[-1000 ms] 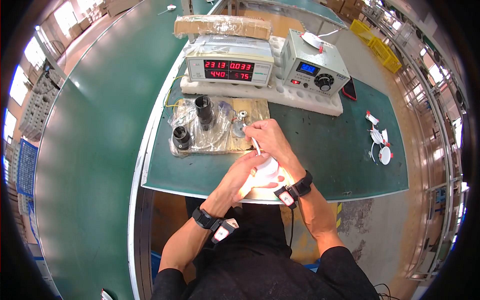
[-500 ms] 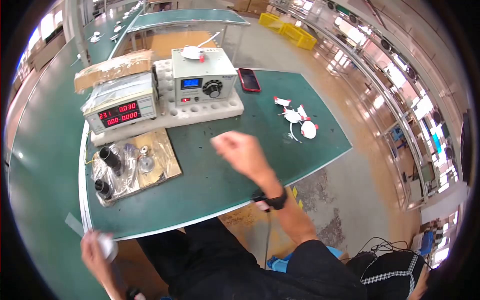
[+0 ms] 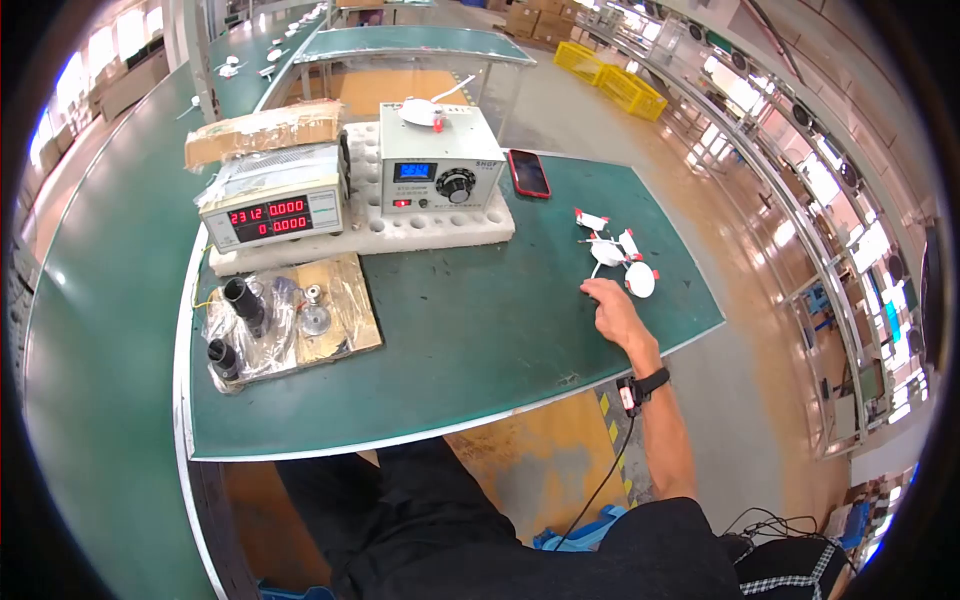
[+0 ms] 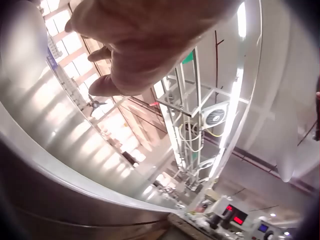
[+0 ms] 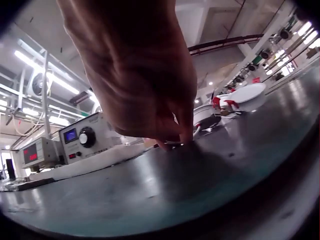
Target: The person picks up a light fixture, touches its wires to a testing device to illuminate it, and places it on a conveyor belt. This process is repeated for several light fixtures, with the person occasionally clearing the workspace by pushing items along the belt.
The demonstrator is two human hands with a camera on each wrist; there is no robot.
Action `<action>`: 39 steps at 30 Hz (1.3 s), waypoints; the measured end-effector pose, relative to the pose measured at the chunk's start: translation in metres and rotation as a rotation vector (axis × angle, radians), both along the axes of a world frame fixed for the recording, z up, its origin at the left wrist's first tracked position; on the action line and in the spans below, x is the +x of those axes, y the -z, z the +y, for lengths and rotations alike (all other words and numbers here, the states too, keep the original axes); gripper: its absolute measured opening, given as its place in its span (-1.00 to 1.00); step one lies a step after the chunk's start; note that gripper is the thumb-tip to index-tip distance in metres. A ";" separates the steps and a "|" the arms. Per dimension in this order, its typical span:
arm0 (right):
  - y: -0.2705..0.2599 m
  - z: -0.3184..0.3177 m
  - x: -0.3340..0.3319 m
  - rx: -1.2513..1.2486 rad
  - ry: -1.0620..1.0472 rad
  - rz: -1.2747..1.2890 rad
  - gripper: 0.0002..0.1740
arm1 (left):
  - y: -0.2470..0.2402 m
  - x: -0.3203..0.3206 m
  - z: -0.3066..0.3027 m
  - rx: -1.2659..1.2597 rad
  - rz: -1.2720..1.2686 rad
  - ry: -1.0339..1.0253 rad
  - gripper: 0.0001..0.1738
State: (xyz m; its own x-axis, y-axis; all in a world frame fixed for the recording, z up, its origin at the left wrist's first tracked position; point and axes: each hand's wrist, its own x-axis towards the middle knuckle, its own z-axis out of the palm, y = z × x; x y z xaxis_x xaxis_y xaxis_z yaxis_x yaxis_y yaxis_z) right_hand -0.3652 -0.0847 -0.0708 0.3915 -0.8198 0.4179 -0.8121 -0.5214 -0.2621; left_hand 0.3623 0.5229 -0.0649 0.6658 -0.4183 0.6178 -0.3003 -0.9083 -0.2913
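My right hand (image 3: 622, 318) is low over the right part of the green table (image 3: 470, 330), its bent fingers at the tabletop. Thumb and fingers pinch the white cord (image 3: 597, 271) of a round white downlight (image 3: 606, 254), mostly hidden by the hand. A second downlight (image 3: 640, 280) lies just beyond the knuckles, with red-tipped clips. The head view does not include my left hand (image 4: 145, 45). In the left wrist view its fingers are apart and loosely bent, with nothing between them, above a long shiny surface (image 4: 65, 135). A pale rounded blur (image 4: 22, 45) shows off to the side.
At the back, a red-digit meter (image 3: 270, 215) and a dial box (image 3: 440, 165) sit on white foam (image 3: 365, 245). Another downlight (image 3: 420, 112) tops the box. A phone (image 3: 528, 173) lies behind. Black sockets (image 3: 243, 300) stand on a board at left.
Both hands were together at a lit downlight; the left then carried it off left and out of the head view. My right hand moved right to the downlights. The meter's lower readings fell to zero.
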 end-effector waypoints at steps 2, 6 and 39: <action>-0.003 0.010 0.017 -0.021 -0.114 -0.036 -0.66 | -0.014 -0.005 -0.046 -0.088 0.055 0.231 -0.29; -0.030 0.023 0.069 0.035 -0.259 -0.069 -0.85 | -0.017 -0.025 -0.130 -0.383 0.174 0.516 -0.59; -0.116 0.165 0.330 0.728 -0.880 -0.685 -0.89 | -0.095 -0.215 -0.348 -1.310 3.038 0.935 -0.58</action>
State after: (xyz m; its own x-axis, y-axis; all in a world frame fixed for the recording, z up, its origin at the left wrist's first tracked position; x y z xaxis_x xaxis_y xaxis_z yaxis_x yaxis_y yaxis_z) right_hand -0.0357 0.0806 0.0448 0.7906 -0.5229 0.3185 0.1273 -0.3684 -0.9209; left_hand 0.1469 0.1751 0.0298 -0.1730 -0.9839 -0.0445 0.8883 -0.1754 0.4245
